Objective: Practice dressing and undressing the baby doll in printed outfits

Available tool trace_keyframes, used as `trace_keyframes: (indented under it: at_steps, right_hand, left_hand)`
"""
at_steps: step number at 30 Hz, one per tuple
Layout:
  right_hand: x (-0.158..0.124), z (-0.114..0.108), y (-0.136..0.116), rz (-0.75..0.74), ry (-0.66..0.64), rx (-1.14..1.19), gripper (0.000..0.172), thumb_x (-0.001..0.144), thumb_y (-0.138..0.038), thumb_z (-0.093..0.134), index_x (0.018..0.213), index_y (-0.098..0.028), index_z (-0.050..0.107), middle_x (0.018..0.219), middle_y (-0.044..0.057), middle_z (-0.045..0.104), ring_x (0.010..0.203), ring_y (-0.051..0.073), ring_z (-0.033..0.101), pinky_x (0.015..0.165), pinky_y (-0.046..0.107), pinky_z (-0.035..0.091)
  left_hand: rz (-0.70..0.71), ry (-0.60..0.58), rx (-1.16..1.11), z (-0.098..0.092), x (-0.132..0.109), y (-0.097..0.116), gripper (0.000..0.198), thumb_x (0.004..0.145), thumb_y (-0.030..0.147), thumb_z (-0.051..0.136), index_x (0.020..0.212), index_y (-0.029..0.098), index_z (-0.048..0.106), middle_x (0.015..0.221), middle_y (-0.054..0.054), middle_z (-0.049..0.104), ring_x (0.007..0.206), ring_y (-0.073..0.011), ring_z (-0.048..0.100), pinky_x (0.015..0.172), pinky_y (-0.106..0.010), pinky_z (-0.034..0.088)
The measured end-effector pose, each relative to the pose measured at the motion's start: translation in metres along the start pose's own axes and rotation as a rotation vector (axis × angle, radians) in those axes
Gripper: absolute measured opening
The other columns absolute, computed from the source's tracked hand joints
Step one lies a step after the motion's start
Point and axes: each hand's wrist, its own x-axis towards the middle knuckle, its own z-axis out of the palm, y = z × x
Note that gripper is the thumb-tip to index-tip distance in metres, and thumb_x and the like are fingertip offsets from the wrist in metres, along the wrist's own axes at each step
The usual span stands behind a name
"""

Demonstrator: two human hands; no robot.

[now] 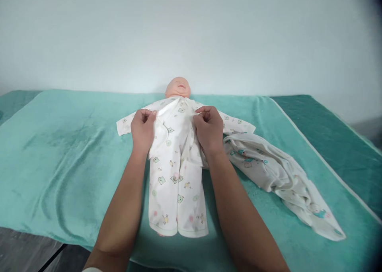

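A baby doll point(178, 87) lies on its back, head toward the wall, dressed in white printed clothes. Its baby shirt point(173, 122) has long sleeves spread out to both sides, and the front looks partly open. Below it, the printed baby pants point(179, 192) cover the legs down to the hems. My left hand point(143, 126) pinches one front edge of the shirt at the chest. On the other side of the chest, my right hand point(209, 126) is closed in a pinch on the shirt's opposite front edge. My fingers partly hide the cloth they grip.
A crumpled white printed cloth point(274, 168) lies to the right of the doll, touching the area by its sleeve. Light green blanket point(80, 152) covers the surface, with darker green fabric point(334, 136) at the right. A white wall point(179, 33) stands behind.
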Motion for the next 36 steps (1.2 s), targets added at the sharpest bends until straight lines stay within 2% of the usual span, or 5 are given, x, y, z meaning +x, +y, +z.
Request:
trace_keyframes:
  at_steps: [13, 20, 25, 33, 36]
  right_hand:
    - [-0.013, 0.005, -0.020, -0.143, -0.228, -0.534, 0.046, 0.080, -0.043, 0.068, 0.120, -0.025, 0.057, 0.093, 0.001, 0.061, 0.077, 0.019, 0.055, 0.070, 0.033, 0.040]
    - [-0.008, 0.006, -0.019, -0.176, -0.184, -0.606, 0.030, 0.080, -0.026, 0.056, 0.110, -0.024, 0.059, 0.085, 0.003, 0.060, 0.072, 0.020, 0.051, 0.072, 0.035, 0.038]
    - [-0.001, 0.001, -0.016, -0.071, -0.149, -0.430, 0.024, 0.078, -0.026, 0.056, 0.101, -0.024, 0.061, 0.073, -0.002, 0.057, 0.068, 0.018, 0.052, 0.069, 0.033, 0.038]
    - [0.011, -0.001, 0.006, 0.102, -0.065, -0.053, 0.010, 0.071, -0.028, 0.057, 0.077, -0.022, 0.061, 0.066, -0.005, 0.055, 0.059, 0.012, 0.048, 0.058, 0.027, 0.037]
    - [0.013, 0.000, 0.010, 0.172, -0.051, 0.091, 0.007, 0.071, -0.028, 0.058, 0.074, -0.022, 0.057, 0.062, -0.006, 0.049, 0.054, 0.011, 0.041, 0.052, 0.026, 0.032]
  left_hand:
    - [-0.330, 0.619, -0.300, -0.028, 0.029, -0.027, 0.011, 0.095, 0.013, 0.048, 0.087, 0.020, 0.046, 0.085, 0.004, 0.047, 0.075, -0.0072, 0.049, 0.080, -0.022, 0.045]
    - [0.008, 0.550, -0.003, -0.020, 0.018, -0.028, 0.029, 0.082, 0.009, 0.058, 0.103, 0.025, 0.048, 0.116, -0.003, 0.051, 0.108, -0.0142, 0.055, 0.102, -0.032, 0.045]
    - [0.270, 0.254, 0.252, -0.003, 0.000, -0.015, 0.026, 0.083, 0.011, 0.057, 0.104, 0.026, 0.055, 0.115, -0.005, 0.061, 0.123, -0.0237, 0.053, 0.117, -0.044, 0.037]
    - [0.414, 0.158, 0.341, 0.005, -0.007, -0.009, 0.014, 0.092, 0.017, 0.056, 0.102, 0.026, 0.060, 0.119, -0.003, 0.069, 0.143, -0.0244, 0.048, 0.132, -0.054, 0.004]
    - [0.389, 0.059, 0.252, 0.005, -0.009, -0.007, 0.016, 0.096, 0.022, 0.054, 0.108, 0.026, 0.063, 0.122, -0.004, 0.070, 0.137, -0.0222, 0.056, 0.129, -0.048, 0.027]
